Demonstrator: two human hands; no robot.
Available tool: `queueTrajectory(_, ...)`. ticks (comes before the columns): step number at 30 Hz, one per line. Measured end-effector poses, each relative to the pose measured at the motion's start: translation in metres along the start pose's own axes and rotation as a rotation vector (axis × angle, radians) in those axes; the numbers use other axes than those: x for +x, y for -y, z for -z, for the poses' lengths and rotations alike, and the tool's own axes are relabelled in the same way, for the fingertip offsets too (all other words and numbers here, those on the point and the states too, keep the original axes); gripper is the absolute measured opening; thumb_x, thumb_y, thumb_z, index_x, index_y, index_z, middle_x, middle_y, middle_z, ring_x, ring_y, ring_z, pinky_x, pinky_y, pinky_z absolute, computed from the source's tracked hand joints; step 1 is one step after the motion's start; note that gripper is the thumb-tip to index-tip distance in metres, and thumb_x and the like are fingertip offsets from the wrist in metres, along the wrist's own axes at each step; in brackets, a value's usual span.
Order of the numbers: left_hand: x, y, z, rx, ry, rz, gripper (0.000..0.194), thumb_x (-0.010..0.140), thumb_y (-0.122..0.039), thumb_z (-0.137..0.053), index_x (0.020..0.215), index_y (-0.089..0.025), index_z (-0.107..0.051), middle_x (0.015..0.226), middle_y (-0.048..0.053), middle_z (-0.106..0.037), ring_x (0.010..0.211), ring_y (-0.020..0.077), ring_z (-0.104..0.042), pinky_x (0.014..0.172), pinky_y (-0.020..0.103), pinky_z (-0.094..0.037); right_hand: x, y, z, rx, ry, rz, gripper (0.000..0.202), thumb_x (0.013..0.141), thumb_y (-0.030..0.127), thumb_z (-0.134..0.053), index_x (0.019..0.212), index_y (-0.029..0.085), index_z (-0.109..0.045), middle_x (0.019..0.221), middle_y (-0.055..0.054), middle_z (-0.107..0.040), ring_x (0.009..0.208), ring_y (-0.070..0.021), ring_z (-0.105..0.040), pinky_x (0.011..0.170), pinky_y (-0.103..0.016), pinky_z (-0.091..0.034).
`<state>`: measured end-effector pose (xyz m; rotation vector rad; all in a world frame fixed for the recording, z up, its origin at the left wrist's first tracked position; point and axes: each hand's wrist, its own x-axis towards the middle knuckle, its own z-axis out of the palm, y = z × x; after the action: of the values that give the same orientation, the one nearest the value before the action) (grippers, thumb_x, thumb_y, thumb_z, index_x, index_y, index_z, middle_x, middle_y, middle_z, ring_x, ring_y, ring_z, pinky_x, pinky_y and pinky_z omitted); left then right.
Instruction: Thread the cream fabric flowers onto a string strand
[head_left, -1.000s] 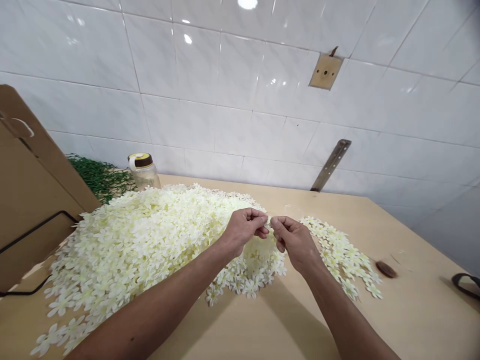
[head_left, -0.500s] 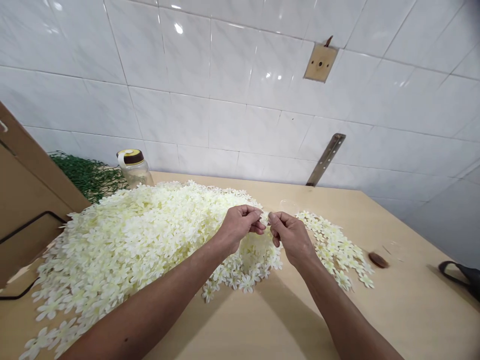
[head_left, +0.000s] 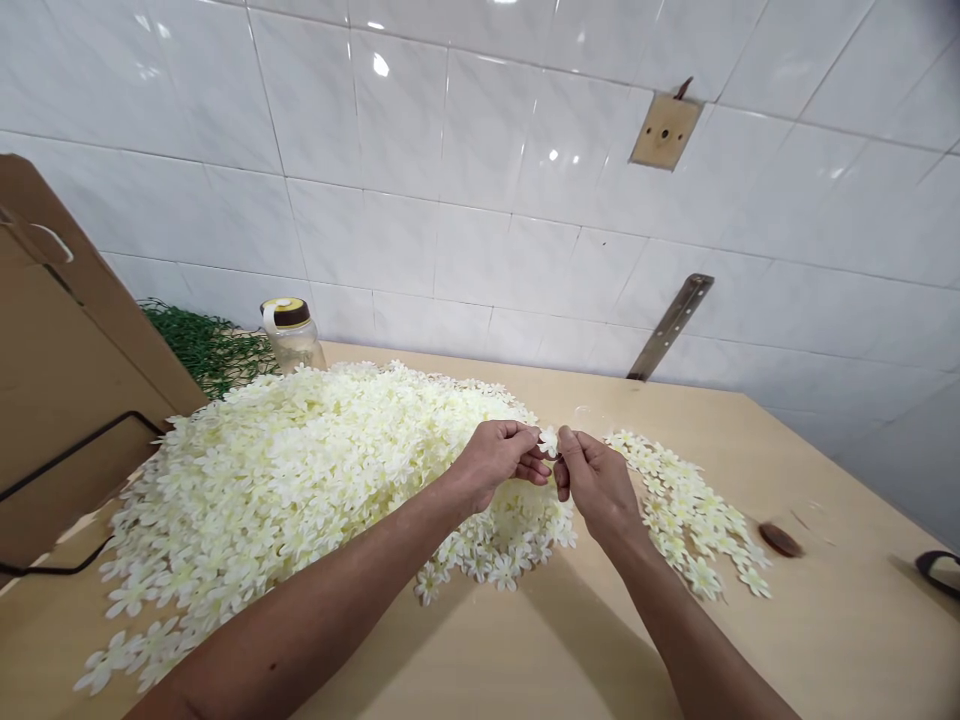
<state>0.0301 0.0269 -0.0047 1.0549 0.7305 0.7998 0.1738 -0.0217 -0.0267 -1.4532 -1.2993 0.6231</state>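
Between my two hands is a small white artificial flower [head_left: 549, 441], its petals spread and facing me. My left hand [head_left: 504, 460] pinches its left side between thumb and forefinger, the other fingers curled below. My right hand [head_left: 596, 478] pinches the right side, with the thumb on top. Both hands hover over the right end of a large heap of cream-white artificial flowers [head_left: 322, 450]. To the right of my right hand, a smaller spread of the same flowers [head_left: 686, 510] lies on the table. Whether a thread or wire runs through the held flower is too small to tell.
On the wooden table [head_left: 480, 650], a clear bottle with a brown and yellow lid [head_left: 291, 335] stands behind the heap, beside green netting [head_left: 206, 345]. A cardboard box [head_left: 82, 350] is at the left. A brown oval object [head_left: 780, 539] and a black strap [head_left: 937, 572] lie at right.
The view has shifted slightly left, so everything appears further right. The flower between my fingertips now shows its face more fully; both hands keep their pinch.
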Motion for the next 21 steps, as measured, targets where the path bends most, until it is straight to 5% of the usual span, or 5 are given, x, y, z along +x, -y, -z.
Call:
queueTrajectory(10, 0.004, 0.007, 0.001, 0.010, -0.029, -0.076, 0.013, 0.082, -0.016, -0.072, 0.090, -0.007, -0.065, 0.064, 0.005, -0.065, 0.056, 0.0141, -0.065, 0.061, 0.030, -0.057, 0.001, -0.001, 0.001, -0.255, -0.049, 0.023, 0.053, 0.091, 0.063, -0.045, 0.060, 0.020, -0.050, 0.047, 0.000, -0.055, 0.039, -0.0141, -0.055, 0.044, -0.023, -0.042)
queueTrajectory(21, 0.008, 0.013, 0.004, 0.089, -0.074, -0.123, 0.005, 0.082, -0.013, -0.067, 0.083, -0.009, -0.068, 0.056, 0.005, -0.064, 0.051, 0.0125, -0.062, 0.054, 0.026, -0.055, 0.001, 0.001, 0.001, -0.115, -0.027, 0.005, 0.049, 0.092, 0.058, -0.048, 0.061, 0.020, -0.050, 0.047, 0.002, -0.055, 0.039, -0.0119, -0.055, 0.045, -0.021, -0.043)
